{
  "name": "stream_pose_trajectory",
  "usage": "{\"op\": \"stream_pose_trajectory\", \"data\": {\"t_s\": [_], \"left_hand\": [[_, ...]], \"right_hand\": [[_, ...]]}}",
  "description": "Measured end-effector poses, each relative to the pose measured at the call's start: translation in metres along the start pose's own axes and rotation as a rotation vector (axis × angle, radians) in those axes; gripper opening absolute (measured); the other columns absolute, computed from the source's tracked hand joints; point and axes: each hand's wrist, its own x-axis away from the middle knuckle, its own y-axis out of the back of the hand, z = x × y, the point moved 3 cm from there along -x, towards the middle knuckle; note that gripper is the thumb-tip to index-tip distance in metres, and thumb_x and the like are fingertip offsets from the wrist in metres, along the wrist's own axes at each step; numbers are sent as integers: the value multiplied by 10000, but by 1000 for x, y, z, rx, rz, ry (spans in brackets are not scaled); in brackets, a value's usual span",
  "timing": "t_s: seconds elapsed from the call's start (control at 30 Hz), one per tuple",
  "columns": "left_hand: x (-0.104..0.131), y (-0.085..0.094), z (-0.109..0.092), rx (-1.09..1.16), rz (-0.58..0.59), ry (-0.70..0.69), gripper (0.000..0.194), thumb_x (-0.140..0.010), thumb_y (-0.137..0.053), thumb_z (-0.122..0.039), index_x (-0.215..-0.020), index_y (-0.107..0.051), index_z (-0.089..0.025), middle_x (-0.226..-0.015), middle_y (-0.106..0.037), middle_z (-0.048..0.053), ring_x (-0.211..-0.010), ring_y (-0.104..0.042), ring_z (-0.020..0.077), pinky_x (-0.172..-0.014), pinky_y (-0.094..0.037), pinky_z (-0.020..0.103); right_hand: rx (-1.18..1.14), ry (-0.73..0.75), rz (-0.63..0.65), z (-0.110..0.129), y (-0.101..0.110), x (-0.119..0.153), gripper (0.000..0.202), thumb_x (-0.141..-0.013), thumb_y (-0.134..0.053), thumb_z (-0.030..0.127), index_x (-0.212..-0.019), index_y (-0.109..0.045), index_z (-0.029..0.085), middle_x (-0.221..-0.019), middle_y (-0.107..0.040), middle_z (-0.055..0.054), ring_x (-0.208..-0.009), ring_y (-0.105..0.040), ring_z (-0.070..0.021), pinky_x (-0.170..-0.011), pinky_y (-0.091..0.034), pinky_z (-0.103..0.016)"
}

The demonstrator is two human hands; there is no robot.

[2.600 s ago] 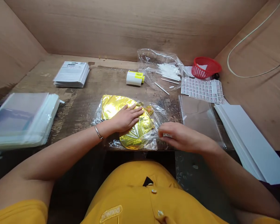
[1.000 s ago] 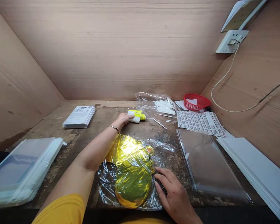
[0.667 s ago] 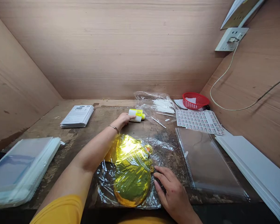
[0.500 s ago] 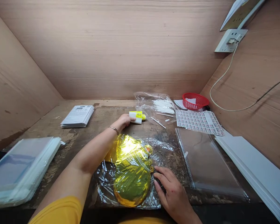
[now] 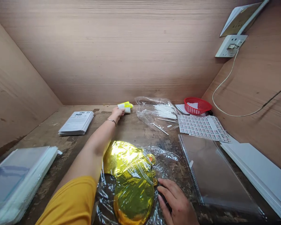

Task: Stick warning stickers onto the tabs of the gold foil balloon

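My left hand (image 5: pixel 118 112) reaches to the back of the table, its fingers closed on a white and yellow packet (image 5: pixel 125 107). A shiny gold foil piece (image 5: pixel 133 184) lies in a clear plastic bag (image 5: pixel 105 190) in front of me. At the bag's right edge rests my right hand (image 5: pixel 175 200), its fingers spread and touching the plastic beside the foil. Nothing shows in its grasp.
A card stack (image 5: pixel 76 123) and clear sleeves (image 5: pixel 21 178) lie left. White sticks (image 5: pixel 165 111) in a bag, a red basket (image 5: pixel 198 106), sticker sheets (image 5: pixel 202 127), a clear sleeve (image 5: pixel 215 172) and white boards (image 5: pixel 259 172) are right. A cable hangs from a socket (image 5: pixel 231 46).
My left hand has moved back and to the left with the packet. The view has shifted, so the table things appear lower. My right hand stays beside the foil.
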Motion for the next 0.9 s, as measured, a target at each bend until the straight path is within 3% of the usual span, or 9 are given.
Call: {"op": "stream_pose_trajectory", "data": {"t_s": [0.17, 0.33, 0.47, 0.57, 0.6, 0.63, 0.7, 0.8, 0.9], "left_hand": [[-14, -25, -13, -96, 25, -71, 347, -919, -581, -337, -1209, -557, -148, -1200, -589, 100, -1021, -611, 218, -854, -539, 422], [13, -7, -21, -233, 51, -186, 313, -920, -582, -323, -1176, -571, -143, -1147, -611, 89, -959, -628, 196, -808, -555, 391], [95, 12, -15, -362, 148, -369, 292, -875, -616, -183, -1146, -603, -75, -1080, -646, 74, -976, -629, 179, -905, -499, 346], [190, 27, 17, -459, 402, -477, 177, -761, -703, -141, -931, -731, -182, -974, -717, 35, -995, -650, 218, -991, -464, 375], [223, 33, 33, -489, 506, -538, 239, -725, -724, -131, -938, -740, -237, -1043, -720, 28, -1050, -642, 234, -1024, -451, 386], [254, 39, 48, -586, 601, -730, 323, -770, -681, -179, -1070, -709, -294, -1182, -683, 35, -1153, -600, 260, -1068, -417, 439], [298, 51, 81, -735, 636, -976, 427, -860, -581, -286, -1285, -578, -325, -1361, -574, 62, -1291, -496, 301, -1110, -350, 539], [319, 55, 112, -810, 536, -1029, 548, -914, -506, -366, -1441, -386, -273, -1439, -482, 128, -1321, -461, 300, -1071, -410, 513], [315, 36, 110, -716, 411, -1008, 762, -843, -620, -466, -1478, -286, -209, -1461, -419, 178, -1332, -429, 310, -1052, -429, 471]], "right_hand": [[61, 80, -12, -8, -9, 6, 247, -805, -592, 141, -1038, -643, 208, -1085, -721, -75, -984, -690, -219, -877, -589, -337], [3, 3, 34, -1, -1, 0, 245, -828, -564, 139, -1052, -643, 199, -1102, -710, -86, -1017, -673, -222, -887, -587, -367], [-125, -146, 124, 4, 4, -6, 281, -869, -523, 134, -1109, -644, 218, -1168, -682, -84, -1101, -628, -221, -990, -526, -434], [-260, -178, 104, 2, 3, -3, 315, -895, -493, 118, -1145, -641, 241, -1136, -702, -56, -1105, -627, -207, -1008, -507, -432], [-312, -203, 76, 1, 4, -3, 319, -907, -481, 120, -1155, -638, 246, -1117, -710, -50, -1086, -639, -200, -997, -513, -421], [-368, -250, 48, 0, 8, -3, 312, -920, -475, 133, -1164, -631, 249, -1096, -719, -47, -1059, -654, -193, -982, -521, -407], [-517, -416, -20, -2, 19, -8, 276, -931, -496, 190, -1179, -603, 247, -1050, -730, -49, -1001, -682, -183, -942, -540, -378], [-911, -715, -91, 2, 39, -26, 242, -899, -565, 294, -1130, -526, 233, -963, -736, -45, -914, -710, -183, -889, -559, -377], [-1338, -889, -9, 15, 48, -51, 207, -852, -595, 311, -980, -458, 225, -926, -733, -39, -850, -717, -180, -839, -566, -384]]}}
